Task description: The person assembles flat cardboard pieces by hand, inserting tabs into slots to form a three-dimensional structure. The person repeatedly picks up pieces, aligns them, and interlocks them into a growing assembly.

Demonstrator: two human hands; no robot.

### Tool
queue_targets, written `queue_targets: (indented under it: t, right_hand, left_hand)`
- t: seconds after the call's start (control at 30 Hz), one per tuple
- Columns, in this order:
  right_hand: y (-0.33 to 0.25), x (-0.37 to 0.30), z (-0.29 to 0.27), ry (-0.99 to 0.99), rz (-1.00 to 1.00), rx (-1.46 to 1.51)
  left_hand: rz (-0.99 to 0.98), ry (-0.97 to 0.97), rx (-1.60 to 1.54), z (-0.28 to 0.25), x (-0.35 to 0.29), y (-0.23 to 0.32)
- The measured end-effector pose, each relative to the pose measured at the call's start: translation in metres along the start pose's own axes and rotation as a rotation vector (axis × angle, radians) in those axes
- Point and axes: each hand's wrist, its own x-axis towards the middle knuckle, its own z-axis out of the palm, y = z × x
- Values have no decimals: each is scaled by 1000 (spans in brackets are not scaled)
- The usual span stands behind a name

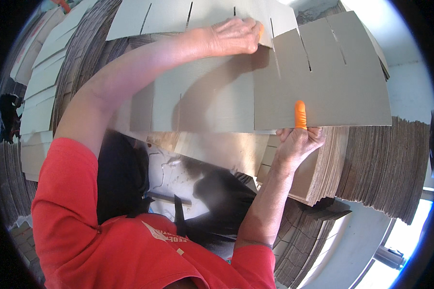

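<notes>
A grey-white cardboard sheet [342, 91] with narrow slots cut into its far edge is held tilted at the right. My right hand [300, 139] grips its near edge, the orange-capped thumb on top and the fingers curled beneath. Farther off, my left hand [237, 36] is closed at the near edge of another slotted cardboard sheet [166, 17]; an orange cap shows on one of its digits. Its fingertips are partly hidden. Below my left forearm lies more pale cardboard [217, 91], shadowed by the arm.
Tall stacks of cardboard stand at the left [77, 62] and at the right [381, 164]. A wooden board [222, 149] spans the space before me. Dark-clothed legs and a pale floor [173, 168] show below it. More cardboard [299, 241] sits low at the right.
</notes>
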Motion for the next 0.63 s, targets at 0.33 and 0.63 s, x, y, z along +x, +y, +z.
queue_targets:
  t: [0.33,0.63]
  right_hand:
    - [0,0,1,16,-46,-142]
    - [1,-7,5,-25,86,-329]
  left_hand:
    - [219,408,-253,-74,-51,103]
    - [-466,265,-570,-34,-4,-7]
